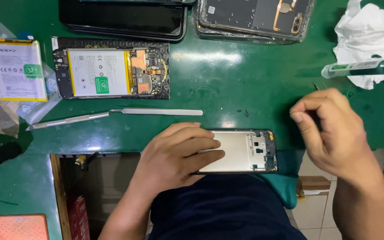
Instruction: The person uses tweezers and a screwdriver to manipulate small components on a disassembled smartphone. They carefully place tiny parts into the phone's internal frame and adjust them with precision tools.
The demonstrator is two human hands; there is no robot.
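My left hand [178,153] lies flat on an open phone frame [250,151] at the near edge of the green bench, holding it down. Its inner plate is pale, with a black rim and small cut-outs at the right end. My right hand [330,129] hovers to the right of the frame, thumb and forefinger pinched together; whether something tiny sits between them I cannot tell. A second opened phone [112,73] with a white battery and exposed board lies farther back on the left.
Metal tweezers [156,112] and a thin metal tool [67,120] lie between the two phones. A loose battery [18,70] sits far left. Dark phone screens [121,20] and a clear back cover [254,18] are at the back. A green tube [361,67] rests on crumpled tissue [370,31].
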